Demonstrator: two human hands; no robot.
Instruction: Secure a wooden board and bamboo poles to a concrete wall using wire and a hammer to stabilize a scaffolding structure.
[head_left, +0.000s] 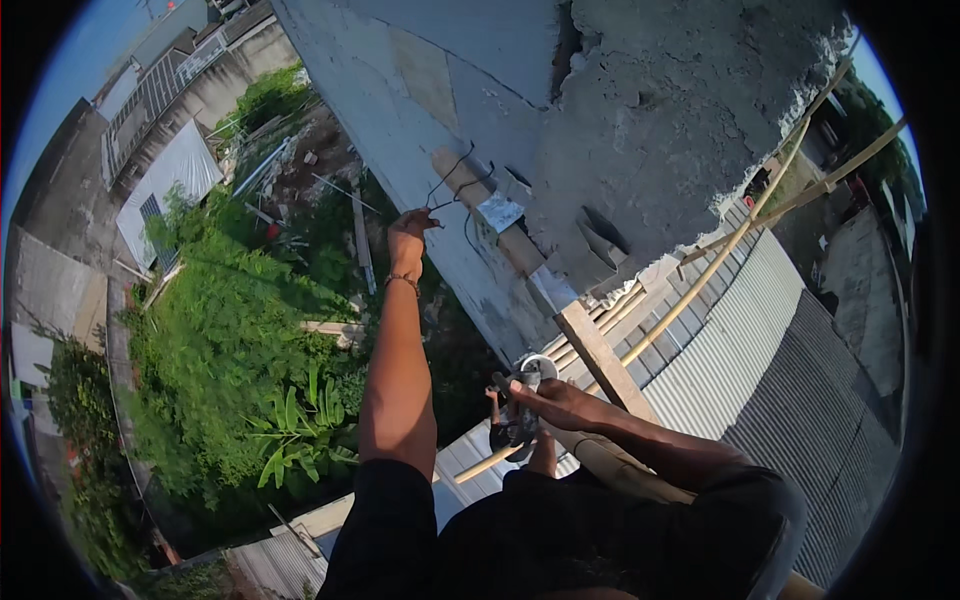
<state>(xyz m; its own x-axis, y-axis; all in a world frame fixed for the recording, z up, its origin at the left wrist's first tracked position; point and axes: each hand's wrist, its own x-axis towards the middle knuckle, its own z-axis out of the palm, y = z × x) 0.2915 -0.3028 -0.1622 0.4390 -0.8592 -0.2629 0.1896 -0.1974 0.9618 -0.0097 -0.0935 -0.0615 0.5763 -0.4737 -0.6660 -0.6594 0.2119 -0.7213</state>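
Observation:
My left hand [408,245] reaches forward past the slab's left edge. Its fingers are closed at the end of a thin, dark bent metal rod [447,204], one of several sticking out by a wooden plank [520,250]. Close to my body, my right hand [555,402] is closed around a dark grey object [506,386], whose kind I cannot make out. A round white container [541,364] stands just beyond it, partly covered. Rough grey mortar [660,130] covers the surface to the right of the rods.
Bamboo poles [735,238] cross at the right, and a wooden beam [605,365] juts toward me. Corrugated roofing [800,360] lies far below on the right. Left of the smooth grey wall [375,100], there is a drop to green shrubs [235,330] and scattered debris [300,165].

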